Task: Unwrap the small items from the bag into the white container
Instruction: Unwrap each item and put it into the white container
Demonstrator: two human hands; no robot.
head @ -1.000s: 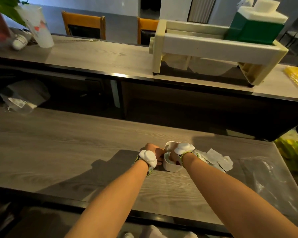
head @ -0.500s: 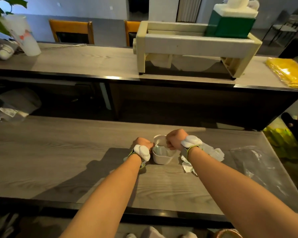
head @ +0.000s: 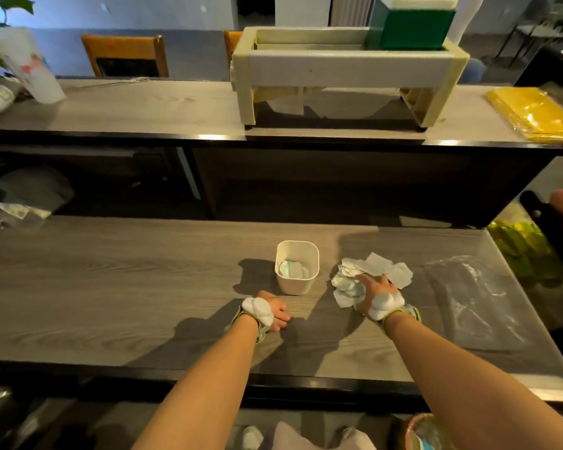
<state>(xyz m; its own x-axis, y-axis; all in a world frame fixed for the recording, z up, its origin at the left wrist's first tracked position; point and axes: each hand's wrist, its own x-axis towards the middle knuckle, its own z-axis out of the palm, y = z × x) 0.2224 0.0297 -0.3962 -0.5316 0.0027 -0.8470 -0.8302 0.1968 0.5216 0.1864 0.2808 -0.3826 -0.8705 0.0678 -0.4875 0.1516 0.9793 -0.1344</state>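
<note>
Hands apart at the white container

White container (head: 297, 267) stands upright on the grey wood-grain desk (head: 111, 287), between the two hands, touching neither. A few pale green-and-white small items (head: 292, 269) lie at its bottom.

The right hand (head: 372, 292) is pressed down on a heap of torn white wrappers (head: 376, 266) just right of the container. Its fingers (head: 359, 282) curl into the near edge of the heap, gripping a crumpled greenish-white piece (head: 346, 287); whether that is a wrapped item or only paper cannot be told. The flat wrappers fan out beyond the hand toward the far side.

The left hand (head: 275, 311) rests on the desk just in front of the container, a little to its left. Its fingers are loosely curled and hold nothing.

Both wrists carry white padded bands with green straps.

A clear plastic bag (head: 472, 297) lies flat on the desk to the right of the wrappers, apart from them.

On the raised counter behind, a cream-coloured stand (head: 345, 66) carries a green-and-white box (head: 413, 24), with a yellow packet (head: 540, 115) at the right end and a white cup (head: 36, 69) at the left.
</note>
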